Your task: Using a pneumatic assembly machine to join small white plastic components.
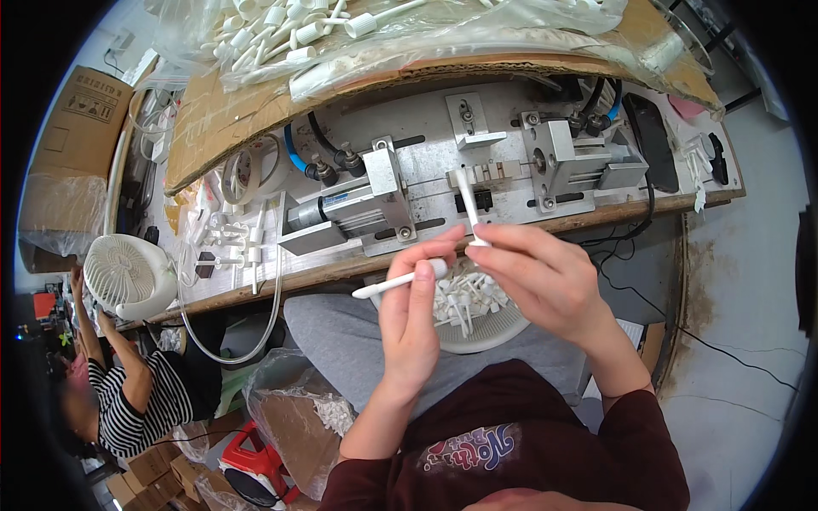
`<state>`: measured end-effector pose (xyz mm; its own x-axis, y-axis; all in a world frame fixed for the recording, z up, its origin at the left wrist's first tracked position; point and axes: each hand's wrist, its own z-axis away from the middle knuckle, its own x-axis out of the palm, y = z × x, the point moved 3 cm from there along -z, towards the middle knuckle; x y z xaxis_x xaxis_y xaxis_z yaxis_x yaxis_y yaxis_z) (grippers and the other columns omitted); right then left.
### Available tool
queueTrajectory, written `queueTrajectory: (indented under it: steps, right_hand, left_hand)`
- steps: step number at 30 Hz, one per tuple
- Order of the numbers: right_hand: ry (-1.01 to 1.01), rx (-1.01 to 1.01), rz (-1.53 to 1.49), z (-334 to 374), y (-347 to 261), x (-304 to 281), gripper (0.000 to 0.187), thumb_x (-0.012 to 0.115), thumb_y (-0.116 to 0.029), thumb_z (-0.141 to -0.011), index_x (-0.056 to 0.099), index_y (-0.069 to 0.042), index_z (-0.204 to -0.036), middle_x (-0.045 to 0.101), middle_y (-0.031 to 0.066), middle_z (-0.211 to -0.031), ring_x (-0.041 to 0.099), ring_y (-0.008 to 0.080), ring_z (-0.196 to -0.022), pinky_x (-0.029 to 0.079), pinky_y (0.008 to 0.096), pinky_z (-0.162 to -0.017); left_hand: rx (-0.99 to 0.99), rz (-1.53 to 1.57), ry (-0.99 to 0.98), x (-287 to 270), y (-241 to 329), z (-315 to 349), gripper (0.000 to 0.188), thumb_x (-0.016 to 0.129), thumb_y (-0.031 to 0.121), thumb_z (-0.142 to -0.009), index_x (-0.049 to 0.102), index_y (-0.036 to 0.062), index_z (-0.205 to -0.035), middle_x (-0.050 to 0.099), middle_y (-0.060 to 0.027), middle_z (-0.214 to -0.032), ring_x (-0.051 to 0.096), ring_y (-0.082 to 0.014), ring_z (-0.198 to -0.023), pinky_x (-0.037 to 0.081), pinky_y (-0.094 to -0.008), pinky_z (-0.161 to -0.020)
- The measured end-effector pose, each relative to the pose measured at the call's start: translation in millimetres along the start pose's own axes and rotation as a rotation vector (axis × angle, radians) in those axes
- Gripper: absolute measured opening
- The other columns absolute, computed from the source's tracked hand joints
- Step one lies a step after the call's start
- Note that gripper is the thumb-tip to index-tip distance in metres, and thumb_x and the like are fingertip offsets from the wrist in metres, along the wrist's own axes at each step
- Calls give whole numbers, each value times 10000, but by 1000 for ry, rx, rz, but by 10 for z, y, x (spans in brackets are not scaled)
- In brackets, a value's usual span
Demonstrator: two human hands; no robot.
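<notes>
My left hand (411,311) is closed on a slim white plastic stick (375,289). The stick's thicker end shows between the thumb and fingers, and its thin tip points left. In a pinch, my right hand (545,281) holds another white plastic stick (469,200), nearly upright, its far end over the small metal block (498,172) of the bench fixture. Whether that end touches the block, I cannot tell. Below both hands, a pale round basket (490,339) on my lap holds many small white plastic parts (464,298).
Metal cylinder clamps stand left (349,209) and right (579,162) of the block. Above them, a cardboard sheet (247,128) bears ribbed white caps with stems (281,30). A white fan (132,277) is at left; a phone (650,140) lies right. Another person (153,387) works at far left.
</notes>
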<state>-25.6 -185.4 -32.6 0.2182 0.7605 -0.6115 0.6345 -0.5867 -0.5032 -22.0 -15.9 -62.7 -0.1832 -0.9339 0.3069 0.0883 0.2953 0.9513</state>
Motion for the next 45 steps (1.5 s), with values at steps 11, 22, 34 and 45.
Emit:
queueTrajectory:
  steps: [11,22,34,45]
  right_hand:
    - [-33,-14,371,-50,113,151,326,663,-47,-762,692,54,-1071,691,160,-1151,723,216,-802,590,317,-680]
    - [-205,40,455,-162,42,78,381,659,-21,-721,711,17,-1096,679,129,-1277,626,184,-578,538,302,-582]
    - [38,12,298,-942,68,-505,267,757,-116,-850,721,-62,-1109,739,80,-1048,668,155,-703,538,285,-626]
    - [-260,527,772,-2390,1285,-647,383,772,-310,-782,715,-13,-1017,711,252,-946,697,378,-920,551,442,-829]
  left_hand:
    - [8,43,13,-81,86,36,292,446,133,-1067,473,-6,-1323,621,-85,-964,532,-113,-780,442,-264,-714]
    - [-38,114,-58,-25,239,25,644,529,-34,-980,244,-58,-1557,500,-207,-1407,624,-235,-1147,531,-356,-977]
    - [486,-610,-14,-151,565,-95,389,829,-72,-745,713,-49,-1115,615,-151,-1261,706,-174,-899,634,-284,-770]
    - [750,-1279,-109,271,169,-402,275,810,114,-762,744,44,-1019,720,-74,-1221,698,-219,-711,549,-306,-634]
